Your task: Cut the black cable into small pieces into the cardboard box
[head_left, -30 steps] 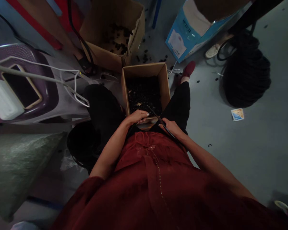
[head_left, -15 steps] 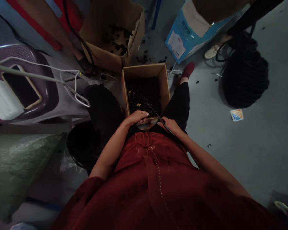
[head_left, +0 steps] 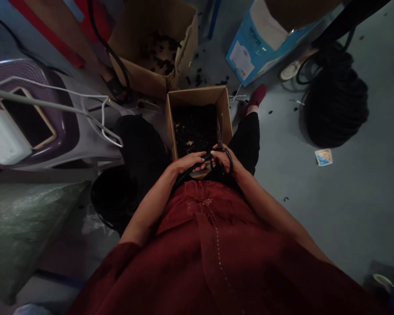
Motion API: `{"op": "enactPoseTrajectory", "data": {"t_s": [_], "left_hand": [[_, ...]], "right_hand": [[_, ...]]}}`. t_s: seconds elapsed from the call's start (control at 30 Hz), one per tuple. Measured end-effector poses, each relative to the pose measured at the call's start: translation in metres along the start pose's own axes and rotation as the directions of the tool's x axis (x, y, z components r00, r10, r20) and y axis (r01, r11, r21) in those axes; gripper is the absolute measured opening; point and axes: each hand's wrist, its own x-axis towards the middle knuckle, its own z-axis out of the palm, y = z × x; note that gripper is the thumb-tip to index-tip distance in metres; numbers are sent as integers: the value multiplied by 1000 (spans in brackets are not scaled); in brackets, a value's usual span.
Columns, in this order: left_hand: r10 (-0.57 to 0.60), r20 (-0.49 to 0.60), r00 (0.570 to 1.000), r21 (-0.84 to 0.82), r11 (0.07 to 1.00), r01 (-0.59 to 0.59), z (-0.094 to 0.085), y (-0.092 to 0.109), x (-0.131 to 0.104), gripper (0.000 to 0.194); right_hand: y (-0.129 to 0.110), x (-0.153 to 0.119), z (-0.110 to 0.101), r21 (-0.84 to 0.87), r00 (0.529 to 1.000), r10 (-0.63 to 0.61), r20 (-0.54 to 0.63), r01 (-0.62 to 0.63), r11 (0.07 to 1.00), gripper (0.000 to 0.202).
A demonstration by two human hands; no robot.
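Between my knees stands an open cardboard box point(head_left: 223, 109) with many small black pieces point(head_left: 197, 127) inside. My left hand point(head_left: 191, 162) is closed on a black strip point(head_left: 187, 172) at the box's near edge. Close beside it on the right, my right hand point(head_left: 223, 158) holds black-handled scissors point(head_left: 230, 161), their blades pointing away over the box's right side. The fingertips of my right hand are at the end of the black strip, almost touching my left hand.
A larger cardboard box point(head_left: 141, 78) with black pieces stands behind. A blue box point(head_left: 241, 61) and a black bundle point(head_left: 336, 100) are at the right. On the left, a purple stool point(head_left: 64, 127) bears a phone point(head_left: 28, 118). Another person's arm point(head_left: 75, 39) reaches in at upper left.
The scissors have swung from pointing up-left to pointing straight away over the box. My right hand has turned and moved left, bringing its fingertips to the strip by my left hand.
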Motion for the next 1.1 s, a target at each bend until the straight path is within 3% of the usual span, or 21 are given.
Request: {"op": "enactPoseTrajectory", "data": {"t_s": [0.3,0.5,0.7,0.83,0.97,1.1], "left_hand": [[50,94,994,-6,999,-49,2,4,-7,33],[48,44,998,47,998,-50,2,9,-11,23],[17,-7,1000,119,993,-16,8,12,-13,16],[33,-29,999,-48,998,-35,12,9,-9,20],[39,36,999,-275,961,-28,13,4,-3,30],[57,30,998,-290,956,-46,10,-1,0,32]], "right_hand": [[1,14,0,69,996,-87,-35,90,994,40],[-5,17,0,98,995,-93,-46,97,990,42],[-17,17,-11,-47,989,-119,-83,115,992,41],[-25,11,-10,-154,988,-137,-69,125,980,40],[-24,10,-6,-188,982,-180,-63,165,968,37],[-20,12,-7,-199,977,-199,-71,182,963,37]]}}
